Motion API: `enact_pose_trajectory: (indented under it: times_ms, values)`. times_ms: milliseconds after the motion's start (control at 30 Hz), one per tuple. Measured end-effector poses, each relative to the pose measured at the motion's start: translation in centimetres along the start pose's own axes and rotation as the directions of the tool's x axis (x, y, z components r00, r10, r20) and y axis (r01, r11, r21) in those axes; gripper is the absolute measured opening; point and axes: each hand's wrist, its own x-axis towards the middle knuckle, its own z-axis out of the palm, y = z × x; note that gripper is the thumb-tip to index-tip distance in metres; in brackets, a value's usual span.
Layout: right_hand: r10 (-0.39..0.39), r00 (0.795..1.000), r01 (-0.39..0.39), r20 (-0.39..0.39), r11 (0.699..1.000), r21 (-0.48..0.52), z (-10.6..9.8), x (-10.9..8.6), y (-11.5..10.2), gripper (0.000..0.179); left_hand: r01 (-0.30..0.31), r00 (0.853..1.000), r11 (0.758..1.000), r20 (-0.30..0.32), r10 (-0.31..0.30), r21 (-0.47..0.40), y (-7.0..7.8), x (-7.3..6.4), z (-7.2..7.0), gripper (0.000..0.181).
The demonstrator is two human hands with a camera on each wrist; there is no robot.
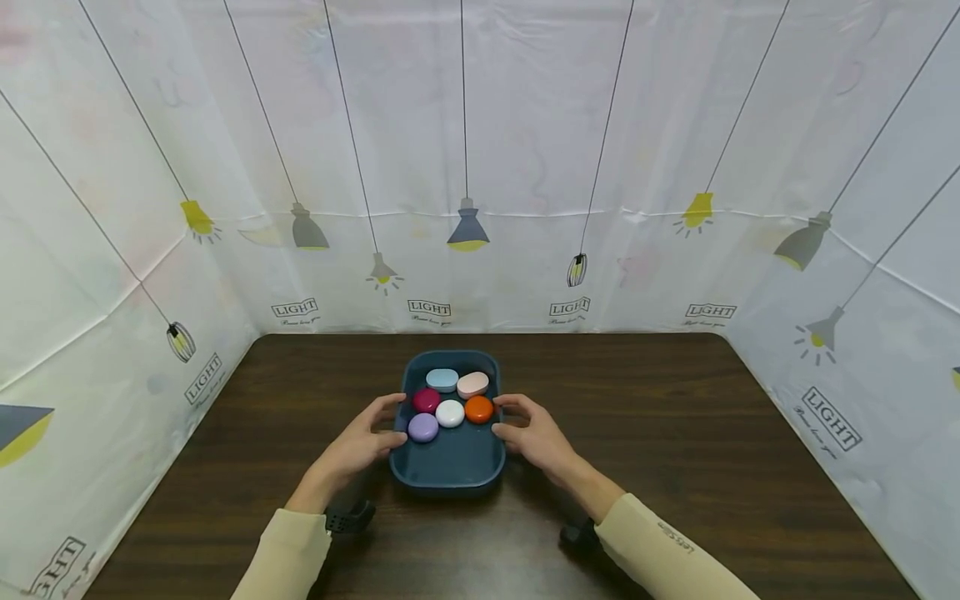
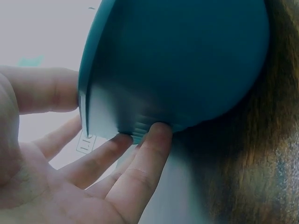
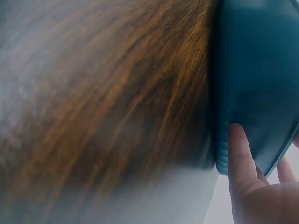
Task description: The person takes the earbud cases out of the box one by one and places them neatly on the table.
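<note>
The person's left arm (image 1: pixel 281 554) slanted in from the near left and the right arm (image 1: pixel 667 550) from the near right, both in long sleeves (image 1: pixel 296 533), the wrists (image 1: pixel 306 493) angled toward the middle. The left hand (image 1: pixel 360 443) and right hand (image 1: pixel 543 442) faced each other in a grip, thumbs (image 1: pixel 392 438) nearer than the fingers (image 2: pixel 138 179). The left fingers spread apart, slightly bent; one right finger (image 3: pixel 242 161) stretched nearly straight, others partly hidden.

The head view looks forward and down above the grip; wrist views, close beside it, face the same tray (image 1: pixel 447 464).
</note>
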Motion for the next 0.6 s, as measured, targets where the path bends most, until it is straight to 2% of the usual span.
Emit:
enact_pose_trajectory:
  times_ms: [367,600]
  values:
    - [0.010,0.997,-0.009,0.070,1.000,-0.022,-0.47,0.37,-0.40,0.046,0.000,1.000,1.000,-0.003,0.000,0.004,0.04,-0.03,-0.15,0.060]
    - [-0.003,0.993,0.017,0.116,0.993,-0.116,-0.90,0.43,-0.93,0.049,-0.001,1.000,1.000,-0.015,0.001,0.013,-0.16,-0.04,-0.10,0.060]
